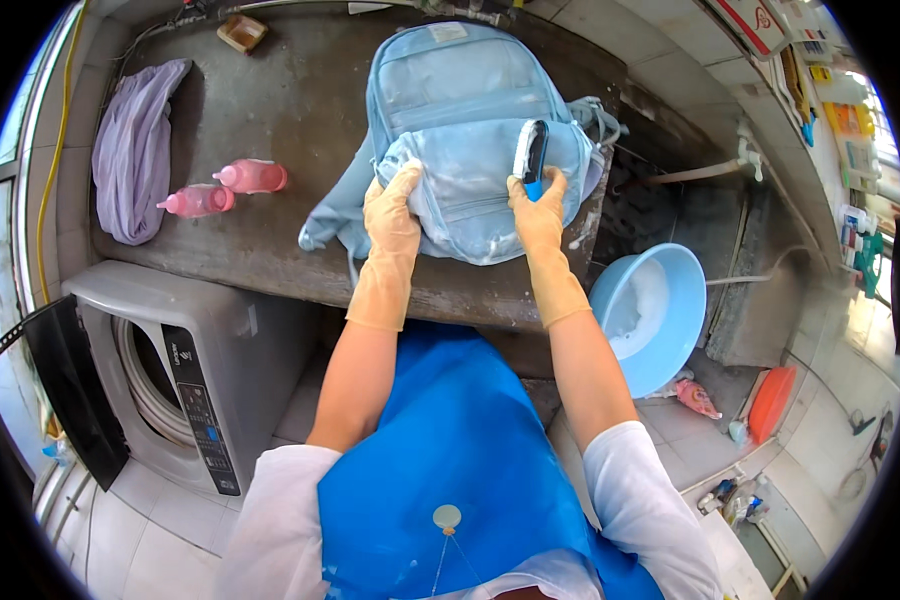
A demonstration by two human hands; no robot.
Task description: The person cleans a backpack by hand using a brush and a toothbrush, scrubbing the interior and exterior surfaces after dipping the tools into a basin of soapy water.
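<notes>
A wet light-blue backpack (460, 90) lies on the dark stone counter, its top pointing away from me and its lower part near the counter's front edge. Both my hands wear pale yellow rubber gloves. My left hand (394, 212) grips the backpack's left side, fingers closed on the fabric. In my right hand (540, 208) is a scrub brush (533, 158) with a blue and black handle, held over the front pocket on the right. White suds show on the lower pocket. A strap hangs off the backpack's left side, and another bunches at its right.
Two pink bottles (252, 177) and a lavender cloth (140, 150) lie on the counter's left. A soap dish (241, 33) sits at the back. Below right stands a blue basin (682, 310) with suds; at lower left, a grey washing machine (270, 340) has its door open.
</notes>
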